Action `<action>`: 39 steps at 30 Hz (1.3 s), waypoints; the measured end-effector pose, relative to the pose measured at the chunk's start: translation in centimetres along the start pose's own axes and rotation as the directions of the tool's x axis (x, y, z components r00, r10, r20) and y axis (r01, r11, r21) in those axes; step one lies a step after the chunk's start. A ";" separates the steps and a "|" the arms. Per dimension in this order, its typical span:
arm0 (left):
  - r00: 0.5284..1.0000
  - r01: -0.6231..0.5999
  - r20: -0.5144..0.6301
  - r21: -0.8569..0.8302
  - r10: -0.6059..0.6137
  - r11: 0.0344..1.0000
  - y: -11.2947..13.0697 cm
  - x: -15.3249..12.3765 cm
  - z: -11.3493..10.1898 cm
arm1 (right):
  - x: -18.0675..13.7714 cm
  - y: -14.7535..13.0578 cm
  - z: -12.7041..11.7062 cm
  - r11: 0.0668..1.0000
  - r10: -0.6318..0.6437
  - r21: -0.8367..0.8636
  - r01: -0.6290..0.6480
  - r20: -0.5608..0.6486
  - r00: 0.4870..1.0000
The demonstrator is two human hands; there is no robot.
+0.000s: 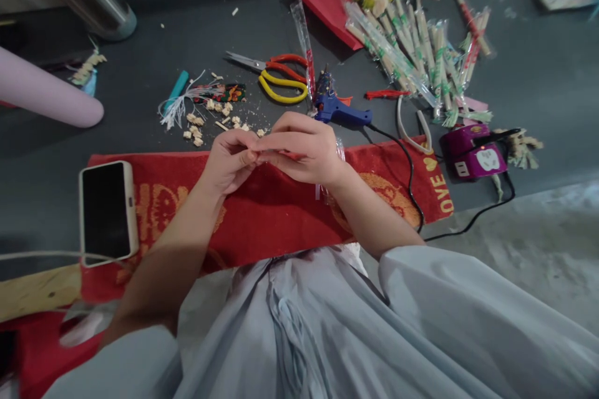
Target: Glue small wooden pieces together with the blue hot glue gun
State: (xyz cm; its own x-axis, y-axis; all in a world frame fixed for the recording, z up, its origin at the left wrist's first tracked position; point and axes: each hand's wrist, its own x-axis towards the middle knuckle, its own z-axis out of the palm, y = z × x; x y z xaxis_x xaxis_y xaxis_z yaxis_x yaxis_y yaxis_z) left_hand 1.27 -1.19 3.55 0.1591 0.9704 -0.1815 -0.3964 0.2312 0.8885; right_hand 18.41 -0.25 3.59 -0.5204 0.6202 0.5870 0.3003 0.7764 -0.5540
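Note:
My left hand (pixel 230 163) and my right hand (pixel 302 146) meet above a red towel (pixel 271 224). Both are closed, thumbs and fingertips pinched together at one spot. Whatever lies between the fingertips is too small and hidden to name. Just beyond the hands are pale crumbly bits (pixel 194 132) scattered on the dark table. A blue glue gun (pixel 344 112) lies past my right hand, its cord running right. Scissors (pixel 283 78) with red and yellow handles lie farther back. Part of a clear plastic sleeve (pixel 322 192) shows under my right wrist.
On the towel's left end rests a phone (pixel 107 212) with a cable across it. Several wrapped sticks (pixel 416 43) are piled at back right, near a red paper piece (pixel 327 9). A purple power socket (pixel 475 153) sits at right. A pink cylinder (pixel 47 87) juts in from the left.

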 end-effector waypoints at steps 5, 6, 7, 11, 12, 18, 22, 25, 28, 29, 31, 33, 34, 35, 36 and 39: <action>0.995 -0.027 0.098 -0.001 0.027 1.000 -0.2 -0.2 -0.3 | -0.2 0.0 0.1 0.998 -0.052 -0.026 0.053 0.026 0.998; 0.991 -0.042 0.125 -0.010 0.042 0.999 -0.2 -0.2 -0.3 | -0.2 0.0 0.1 0.997 -0.065 -0.026 0.066 0.026 0.998; 0.989 -0.049 0.140 -0.014 0.051 0.999 -0.2 -0.3 -0.2 | -0.3 0.1 0.1 0.997 -0.073 -0.025 0.074 0.029 0.997; 0.997 -0.010 0.080 0.016 0.009 1.000 -0.1 -0.3 0.0 | -0.3 0.0 0.1 0.997 -0.062 -0.041 0.064 0.064 0.996; 0.998 0.000 0.062 0.024 -0.002 1.000 -0.1 -0.3 0.1 | -0.3 0.0 0.1 0.997 -0.057 -0.050 0.060 0.068 0.996; 0.999 0.024 0.034 0.038 -0.025 0.999 -0.1 -0.3 0.1 | -0.1 -0.2 0.0 0.994 -0.056 -0.086 0.061 0.062 0.997; 0.997 -0.004 0.073 0.033 0.002 0.999 0.0 -0.4 0.1 | -0.2 -0.1 -0.1 0.993 -0.055 -0.099 0.060 0.054 0.997; 0.997 -0.015 0.080 0.031 0.012 0.999 0.1 -0.4 0.0 | -0.2 -0.1 -0.2 0.991 -0.072 -0.110 0.076 0.041 0.997; 0.999 0.029 0.025 0.054 -0.030 0.998 0.1 -0.4 0.0 | -0.2 0.0 -0.2 0.990 -0.073 -0.118 0.078 0.045 0.996; 0.999 0.038 0.018 0.056 -0.039 0.998 0.1 -0.4 0.0 | -0.2 0.1 -0.2 0.990 -0.072 -0.118 0.077 0.052 0.996; 0.998 0.030 0.044 0.044 -0.032 0.999 0.0 -0.4 0.0 | -0.2 0.1 -0.2 0.990 -0.079 -0.115 0.085 0.061 0.995; 0.995 0.004 0.099 0.019 -0.006 1.000 -0.1 -0.4 -0.2 | -0.2 0.1 -0.1 0.986 -0.110 -0.121 0.115 0.049 0.993; 0.992 -0.006 0.127 0.008 0.005 1.000 -0.3 -0.4 -0.3 | -0.3 0.2 -0.1 0.982 -0.135 -0.128 0.138 0.034 0.990; 0.988 -0.013 0.152 -0.002 0.014 1.000 -0.4 -0.3 -0.4 | -0.3 0.2 0.0 0.977 -0.163 -0.139 0.164 0.018 0.986; 0.984 -0.023 0.176 -0.013 0.025 1.000 -0.5 -0.2 -0.5 | -0.4 0.3 0.1 0.970 -0.191 -0.152 0.190 0.002 0.981; 0.961 -0.072 0.262 -0.055 0.084 0.996 -0.9 0.1 -0.8 | -0.6 0.7 0.5 0.947 -0.260 -0.201 0.251 -0.018 0.966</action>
State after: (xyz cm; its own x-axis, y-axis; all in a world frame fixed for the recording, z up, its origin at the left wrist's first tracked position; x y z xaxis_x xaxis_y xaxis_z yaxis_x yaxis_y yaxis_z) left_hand 0.88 -1.26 2.37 0.3561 0.9344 0.0108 -0.4563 0.1637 0.8746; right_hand 18.51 -0.19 2.55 -0.5664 0.3993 0.7209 0.3144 0.9133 -0.2588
